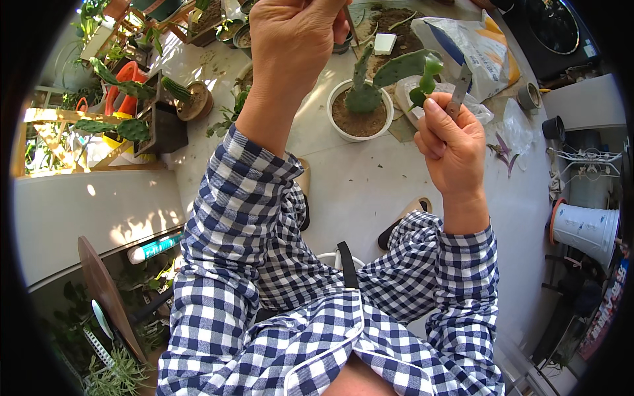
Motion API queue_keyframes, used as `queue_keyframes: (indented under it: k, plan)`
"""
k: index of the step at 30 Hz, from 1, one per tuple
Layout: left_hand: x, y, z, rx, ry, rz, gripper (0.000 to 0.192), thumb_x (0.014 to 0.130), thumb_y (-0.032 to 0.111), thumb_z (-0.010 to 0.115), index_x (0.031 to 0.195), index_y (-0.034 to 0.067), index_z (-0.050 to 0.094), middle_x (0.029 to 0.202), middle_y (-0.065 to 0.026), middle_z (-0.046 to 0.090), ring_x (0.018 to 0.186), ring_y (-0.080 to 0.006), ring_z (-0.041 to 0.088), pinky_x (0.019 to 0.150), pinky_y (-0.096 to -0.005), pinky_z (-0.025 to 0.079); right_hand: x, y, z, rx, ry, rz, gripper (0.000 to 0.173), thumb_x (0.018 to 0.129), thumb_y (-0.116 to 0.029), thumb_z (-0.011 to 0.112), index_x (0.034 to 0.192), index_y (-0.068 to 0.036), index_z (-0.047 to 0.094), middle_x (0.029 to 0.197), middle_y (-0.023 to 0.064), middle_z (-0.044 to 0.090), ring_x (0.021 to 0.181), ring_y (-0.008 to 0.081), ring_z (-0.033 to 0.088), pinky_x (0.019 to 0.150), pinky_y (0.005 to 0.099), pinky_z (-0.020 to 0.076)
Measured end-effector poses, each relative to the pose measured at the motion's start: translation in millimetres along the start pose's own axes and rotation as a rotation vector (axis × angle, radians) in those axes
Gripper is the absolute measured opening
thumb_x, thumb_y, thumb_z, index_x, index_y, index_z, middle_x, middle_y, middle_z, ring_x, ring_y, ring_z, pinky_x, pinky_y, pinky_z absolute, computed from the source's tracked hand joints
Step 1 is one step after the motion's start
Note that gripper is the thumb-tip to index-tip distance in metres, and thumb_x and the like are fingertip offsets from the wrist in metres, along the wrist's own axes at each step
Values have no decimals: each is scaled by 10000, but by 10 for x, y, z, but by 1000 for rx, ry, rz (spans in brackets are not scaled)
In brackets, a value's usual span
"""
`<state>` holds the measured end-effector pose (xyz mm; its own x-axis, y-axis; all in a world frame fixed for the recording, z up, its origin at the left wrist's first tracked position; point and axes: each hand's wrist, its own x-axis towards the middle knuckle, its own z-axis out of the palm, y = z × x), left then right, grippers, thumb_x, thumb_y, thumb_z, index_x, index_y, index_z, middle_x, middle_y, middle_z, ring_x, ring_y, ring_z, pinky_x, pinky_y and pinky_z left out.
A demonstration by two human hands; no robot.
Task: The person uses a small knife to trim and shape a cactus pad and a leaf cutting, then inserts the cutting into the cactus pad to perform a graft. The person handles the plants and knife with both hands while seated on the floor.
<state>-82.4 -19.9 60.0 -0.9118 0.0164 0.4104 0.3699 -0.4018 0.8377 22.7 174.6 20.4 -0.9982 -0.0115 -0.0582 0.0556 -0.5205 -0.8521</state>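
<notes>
Near the top edge is my left hand [297, 44], its fingertips partly cut off by the frame; a thin, dark, pointed piece [352, 25] sticks out from them. My right hand [453, 143] is raised at the right, pinching a small segmented green cactus cutting [427, 81] and a flat metal blade [461, 88] that points upward. Between and beyond both hands, a white round pot [360, 137] stands on the floor. It holds soil [360, 124] and a prickly pear cactus [365, 98], with one long pad [403, 68] leaning right towards the cutting.
Spilled soil [396, 22], a small white block [385, 44] and a printed plastic sack [470, 54] lie behind the pot. Potted cacti and a black planter [166, 119] stand left. At right are small empty pots [553, 127], clear plastic [517, 129] and purple leaves [504, 151].
</notes>
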Motion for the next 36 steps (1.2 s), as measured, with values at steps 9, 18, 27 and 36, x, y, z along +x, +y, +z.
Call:
queue_keyframes:
  k: [9,18,27,36]
  plan:
    - [49,-80,119,166,-49,17,232,1009,175,648,1135,-3,727,750,45,609,588,-27,507,519,-179,408,-51,-44,-23,-51,21,-18,131,992,-66,615,1096,6,648,662,-41,480,495,37,342,458,214,249]
    - [56,-159,113,168,-42,9,220,1005,172,655,1122,2,729,772,45,618,600,-23,513,517,-174,405,-81,-50,7,-61,3,-21,129,997,-74,611,1088,9,647,657,-38,481,488,33,339,457,209,245]
    - [55,-224,76,249,-122,124,217,987,166,678,1122,6,737,790,49,575,612,-12,486,527,-174,372,-87,-57,18,-65,5,-28,129,999,-79,609,1088,5,649,651,-42,471,489,34,337,457,210,243]
    - [26,-288,49,275,-177,197,194,976,109,687,1125,-2,740,850,48,569,690,-18,472,585,-176,350,-104,-65,5,-53,-5,-22,132,1000,-79,604,1094,4,644,654,-46,465,494,33,337,460,210,246]
